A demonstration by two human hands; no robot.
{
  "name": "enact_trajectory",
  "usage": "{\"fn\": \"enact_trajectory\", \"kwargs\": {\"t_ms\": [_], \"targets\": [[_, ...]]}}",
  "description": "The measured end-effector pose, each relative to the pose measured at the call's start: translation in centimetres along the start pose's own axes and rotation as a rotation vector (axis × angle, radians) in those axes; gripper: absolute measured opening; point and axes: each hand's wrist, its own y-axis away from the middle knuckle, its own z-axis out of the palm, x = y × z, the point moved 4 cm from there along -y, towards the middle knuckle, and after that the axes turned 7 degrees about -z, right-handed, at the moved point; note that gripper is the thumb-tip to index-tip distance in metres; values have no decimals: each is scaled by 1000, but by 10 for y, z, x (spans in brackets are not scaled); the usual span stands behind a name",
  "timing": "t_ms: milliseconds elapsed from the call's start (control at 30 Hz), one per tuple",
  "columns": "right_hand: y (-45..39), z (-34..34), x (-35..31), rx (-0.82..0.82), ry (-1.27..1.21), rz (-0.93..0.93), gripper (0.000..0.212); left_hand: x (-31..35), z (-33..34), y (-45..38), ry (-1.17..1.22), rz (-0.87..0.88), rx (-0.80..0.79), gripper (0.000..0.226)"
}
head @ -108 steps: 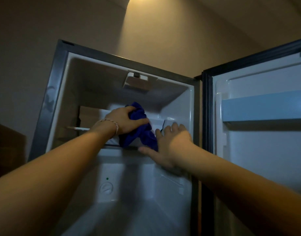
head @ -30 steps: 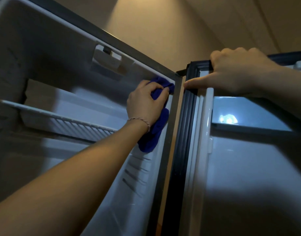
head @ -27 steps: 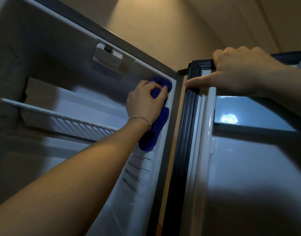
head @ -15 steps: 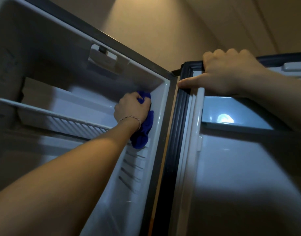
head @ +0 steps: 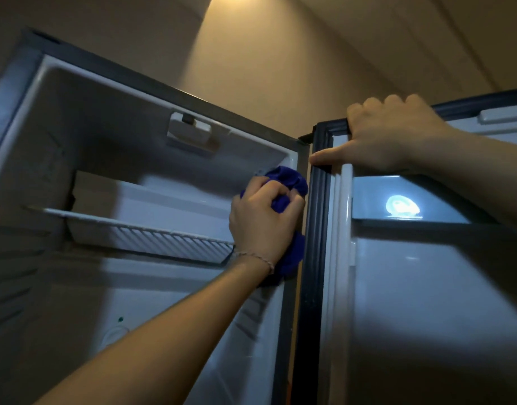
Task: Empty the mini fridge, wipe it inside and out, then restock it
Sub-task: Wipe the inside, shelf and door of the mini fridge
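Wiping fridge point(head: 85, 118) top-right inner corner | I'm clutching cloth point(head: 289, 182) in left hand point(head: 263, 220) | right hand point(head: 388, 135) gripping door point(head: 426, 317) top | fridge emptied; exterior, restock left

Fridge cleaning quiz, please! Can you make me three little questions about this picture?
1. True or false: the door is open.
2. Which hand holds the blue cloth? A) left hand B) right hand
3. Fill in: the right hand grips the top edge of the ____.

Key:
1. True
2. A; it presses the cloth on the fridge's right inner wall, near the top.
3. Door
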Motion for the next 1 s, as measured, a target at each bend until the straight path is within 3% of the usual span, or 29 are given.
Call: {"fn": "enact_trajectory", "kwargs": {"t_ms": [200,333,500,633,800,1000], "targets": [[-1,0,-2,1,15,1,115,-24,13,-45,0,-157,-52,20],[-4,2,-2,35,35,6,110,-47,23,-61,-143,-201,-89,23],[0,3,-7,42,29,14,119,-68,30,-69,-335,-321,-161,22],[2,3,-7,53,21,12,120,-68,26,-63,-453,-373,-238,32],[-1,3,-1,69,27,18,118,-50,14,-49,-522,-307,-286,28],[-2,3,2,65,28,18,113,-19,2,-30,-434,-78,-198,23]]}}
